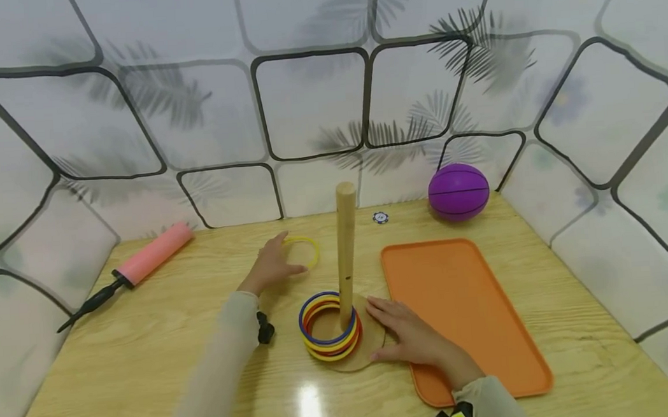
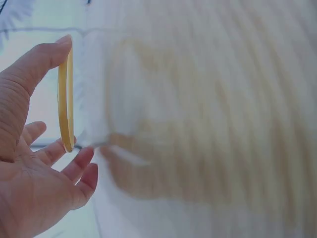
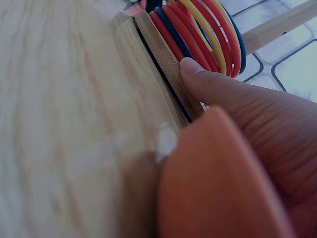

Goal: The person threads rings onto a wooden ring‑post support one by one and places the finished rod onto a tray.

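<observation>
My left hand point(image 1: 271, 263) holds a thin yellow ring point(image 1: 315, 251) over the table, left of and beyond the wooden post point(image 1: 346, 252). In the left wrist view the ring point(image 2: 65, 106) appears edge-on, thumb at its top and fingertips at its lower end. The post rises from a round wooden base point(image 1: 370, 334). Several blue, yellow and red rings point(image 1: 333, 355) lie stacked around the post's foot. With thumb and fingers spread along the base's right rim, my right hand point(image 1: 410, 334) grips the base. In the right wrist view its thumb point(image 3: 195, 74) lies against the base's edge, close to the stacked rings.
An orange tray point(image 1: 448, 297) lies under the right forearm, beside the base. At the back stand a purple ball point(image 1: 458, 191) and a small round chip point(image 1: 380, 218). A pink hand pump point(image 1: 155, 251) lies at the left. Patterned cloth walls point(image 1: 316, 107) edge the wooden table point(image 1: 120, 374).
</observation>
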`<state>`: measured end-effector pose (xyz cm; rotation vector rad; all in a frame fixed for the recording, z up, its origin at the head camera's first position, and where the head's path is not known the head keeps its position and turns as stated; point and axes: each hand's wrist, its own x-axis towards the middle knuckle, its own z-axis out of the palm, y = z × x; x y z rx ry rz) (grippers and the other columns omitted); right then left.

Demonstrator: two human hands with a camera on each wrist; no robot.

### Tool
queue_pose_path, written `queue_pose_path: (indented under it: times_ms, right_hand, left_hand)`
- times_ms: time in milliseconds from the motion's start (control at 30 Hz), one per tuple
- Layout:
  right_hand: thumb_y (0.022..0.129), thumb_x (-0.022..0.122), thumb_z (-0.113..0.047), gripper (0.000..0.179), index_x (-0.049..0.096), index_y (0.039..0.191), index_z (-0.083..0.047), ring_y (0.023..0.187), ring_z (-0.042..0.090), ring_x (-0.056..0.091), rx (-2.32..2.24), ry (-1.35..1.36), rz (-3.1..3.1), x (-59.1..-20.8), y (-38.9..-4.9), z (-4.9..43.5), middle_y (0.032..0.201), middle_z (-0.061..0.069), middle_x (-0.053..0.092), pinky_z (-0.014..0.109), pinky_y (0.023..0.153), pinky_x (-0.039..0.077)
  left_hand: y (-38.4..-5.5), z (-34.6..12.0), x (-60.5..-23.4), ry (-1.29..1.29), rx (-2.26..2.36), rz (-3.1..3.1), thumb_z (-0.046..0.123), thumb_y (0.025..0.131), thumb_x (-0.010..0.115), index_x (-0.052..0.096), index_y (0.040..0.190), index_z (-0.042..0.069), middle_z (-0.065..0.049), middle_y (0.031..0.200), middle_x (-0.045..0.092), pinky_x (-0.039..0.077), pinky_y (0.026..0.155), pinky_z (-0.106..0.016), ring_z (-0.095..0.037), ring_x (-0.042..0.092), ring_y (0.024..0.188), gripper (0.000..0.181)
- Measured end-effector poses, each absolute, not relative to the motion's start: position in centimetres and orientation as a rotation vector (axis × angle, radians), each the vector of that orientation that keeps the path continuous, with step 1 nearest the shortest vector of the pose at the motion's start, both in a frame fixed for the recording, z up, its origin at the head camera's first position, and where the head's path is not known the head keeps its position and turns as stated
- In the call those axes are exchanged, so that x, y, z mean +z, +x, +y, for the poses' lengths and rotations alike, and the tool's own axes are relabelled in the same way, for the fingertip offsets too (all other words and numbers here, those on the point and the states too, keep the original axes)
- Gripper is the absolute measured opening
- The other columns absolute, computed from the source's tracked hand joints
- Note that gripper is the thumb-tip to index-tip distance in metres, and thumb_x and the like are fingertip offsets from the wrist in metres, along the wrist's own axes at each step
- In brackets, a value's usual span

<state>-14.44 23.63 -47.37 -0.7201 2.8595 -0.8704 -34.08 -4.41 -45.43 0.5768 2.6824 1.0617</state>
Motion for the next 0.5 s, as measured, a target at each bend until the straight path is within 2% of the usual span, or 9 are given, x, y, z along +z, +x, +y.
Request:
queue_pose_path:
  times_ms: [233,500]
  right_hand:
    - [0.077,0.071,-0.051,0.089,0.038,0.144,-0.003,0.137,0.035,0.028,-0.867,-0.744,2.877,-47.5,-14.4,23.6,0.151,0.014,0.031,0.054,0.11,0.017]
    - [0.078,0.071,-0.051,0.089,0.038,0.144,-0.002,0.137,0.035,0.028,-0.873,-0.752,2.872,-47.5,-14.5,23.6,0.15,0.014,0.031,0.054,0.11,0.016]
  left_hand:
    - [-32.5,-7.5,-42.7,0.521,1.181,2.661,0.035,0.079,0.077,0.014,0.152,0.007,-0.023,0.149,0.023,0.043,0.091,-0.052,-0.043,0.044,0.12,0.1]
    - [-30.3,-10.0,-37.6,0.533,1.216,2.718,0.04,0.082,0.073,0.01,0.153,0.011,-0.023,0.148,0.027,0.045,0.086,-0.051,-0.04,0.045,0.115,0.1]
